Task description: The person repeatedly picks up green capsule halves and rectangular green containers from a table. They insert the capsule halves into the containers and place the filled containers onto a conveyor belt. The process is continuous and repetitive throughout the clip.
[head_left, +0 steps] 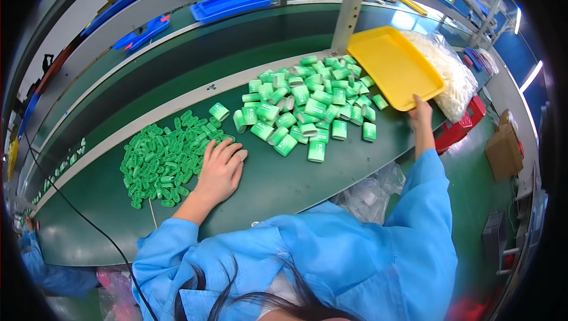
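Yellow tray (393, 65): tilted up on the desk (284, 179), its near corner gripped by the right hand (420, 113); it sits just right of the heap of pale green sleeves (307, 105), its low edge touching them.
Right hand: fingers closed on the yellow tray's corner, arm stretched out in a blue sleeve.
Left hand (220, 170): flat and spread on the desk, fingers apart, holding nothing; fingertips touch the pile of small dark green caps (160, 161), well left of the yellow tray.
Pale green sleeves: between the two hands, nearer the yellow tray than the left hand.
Clear bag of white parts (452, 75): just behind and right of the yellow tray, touching it.
Risk, slip: the grip is only at one corner, so the yellow tray may twist or drop onto the heap.
Risk, scatter: a sweep could roll sleeves off the desk's near edge.
Risk, mixing: sleeves pushed left could run into the dark green caps.
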Available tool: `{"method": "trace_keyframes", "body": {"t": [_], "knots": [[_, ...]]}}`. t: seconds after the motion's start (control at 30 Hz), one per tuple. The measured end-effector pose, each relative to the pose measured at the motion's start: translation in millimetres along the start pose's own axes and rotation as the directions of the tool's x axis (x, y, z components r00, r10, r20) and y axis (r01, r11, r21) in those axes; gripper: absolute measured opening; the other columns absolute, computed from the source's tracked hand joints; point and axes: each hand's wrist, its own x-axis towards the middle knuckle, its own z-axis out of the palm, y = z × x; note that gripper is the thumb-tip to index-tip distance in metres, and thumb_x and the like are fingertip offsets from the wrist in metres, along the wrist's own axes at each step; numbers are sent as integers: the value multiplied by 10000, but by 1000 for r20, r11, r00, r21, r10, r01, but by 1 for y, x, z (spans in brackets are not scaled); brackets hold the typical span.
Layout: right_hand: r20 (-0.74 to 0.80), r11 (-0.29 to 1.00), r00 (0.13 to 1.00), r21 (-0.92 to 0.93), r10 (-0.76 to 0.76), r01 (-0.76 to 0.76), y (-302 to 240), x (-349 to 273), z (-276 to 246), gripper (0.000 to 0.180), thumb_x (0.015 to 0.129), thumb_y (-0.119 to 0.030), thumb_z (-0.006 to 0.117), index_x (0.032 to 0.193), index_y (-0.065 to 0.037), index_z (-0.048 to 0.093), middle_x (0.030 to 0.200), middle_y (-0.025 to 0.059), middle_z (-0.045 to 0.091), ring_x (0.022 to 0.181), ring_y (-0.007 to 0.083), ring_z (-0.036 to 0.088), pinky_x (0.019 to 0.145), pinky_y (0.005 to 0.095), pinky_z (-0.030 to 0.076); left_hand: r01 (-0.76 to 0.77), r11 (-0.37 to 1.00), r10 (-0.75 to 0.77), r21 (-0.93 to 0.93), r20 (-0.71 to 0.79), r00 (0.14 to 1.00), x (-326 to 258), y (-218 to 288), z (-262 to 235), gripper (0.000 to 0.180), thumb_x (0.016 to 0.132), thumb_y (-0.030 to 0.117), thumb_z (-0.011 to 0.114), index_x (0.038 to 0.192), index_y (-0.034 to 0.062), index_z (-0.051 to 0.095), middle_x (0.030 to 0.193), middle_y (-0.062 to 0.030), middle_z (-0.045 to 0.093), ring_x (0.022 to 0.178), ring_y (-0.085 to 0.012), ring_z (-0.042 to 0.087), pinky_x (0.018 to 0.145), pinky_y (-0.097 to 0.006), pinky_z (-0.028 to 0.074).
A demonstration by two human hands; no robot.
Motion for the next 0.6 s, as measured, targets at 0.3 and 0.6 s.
{"method": "trace_keyframes", "body": {"t": [0.3,0.6], "knots": [[167,967,985,254,-36,-8,-86,-66,-142,399,841,-132,560,1199,19,471,1084,119,601,912,246,618,750,317,518,-253,957,231,-144,-156,960,-5,9,-8,248,710,80,656,955,122,643,1062,-25,604,1126,-261,510,1041,-550,240],[626,990,774,-137,96,-12,-125,-207,45,318,828,-152,533,1077,45,559,914,126,641,792,190,643,710,289,522,280,-463,-186,-841,401,897,11,7,-66,639,902,271,554,1408,77,215,1281,-93,488,1037,-213,588,754,-346,563]]}}
